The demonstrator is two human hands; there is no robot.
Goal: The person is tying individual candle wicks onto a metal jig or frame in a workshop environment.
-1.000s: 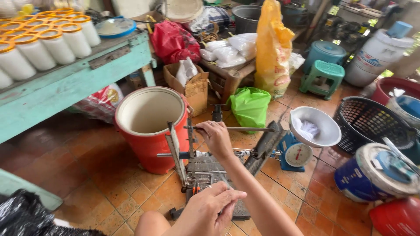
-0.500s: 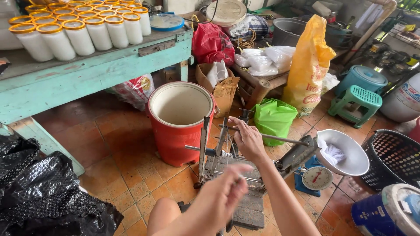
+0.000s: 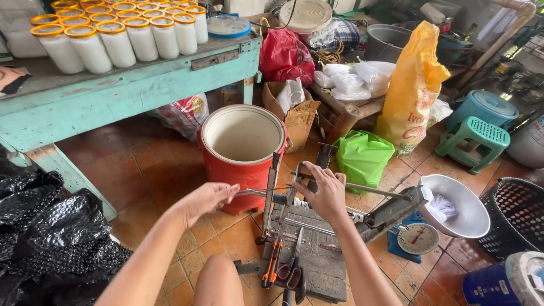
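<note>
seated on tiled floor, viewed from above: metal frame jig (image 3: 294, 221) on a dark base board (image 3: 317, 266), standing just in front of an open red barrel (image 3: 241, 147). left hand (image 3: 207, 199) closed in a pinch, thumb against forefinger, on the near end of a thin rod or wire (image 3: 258, 191) running level toward the jig's upright bars. right hand (image 3: 323, 190) curled over the top of the frame, fingers wrapped round the long metal lever bar (image 3: 374, 191) where it meets the uprights; thumb side hidden, so tightness of grip not clear. orange-handled cutters (image 3: 272, 266) and dark-handled scissors (image 3: 294, 275) lying on the board, untouched. beside the jig to the right, a blue dial scale (image 3: 416, 238) with a white pan (image 3: 459, 207) holding a crumpled clear bag; green bag (image 3: 362, 158) behind the lever; turquoise bench (image 3: 113, 93) with rows of white yellow-lidded jars (image 3: 119, 34) at upper left. advisable for the step in hand: rod kept level and in line with the gap between the uprights, fed by small pushes from the pinch rather than a long shove, to avoid bowing so thin a piece; frame steadied by firm downward pressure from the right hand; fingertips kept clear of the point where lever and uprights close; cutters left within reach of the left side
</note>
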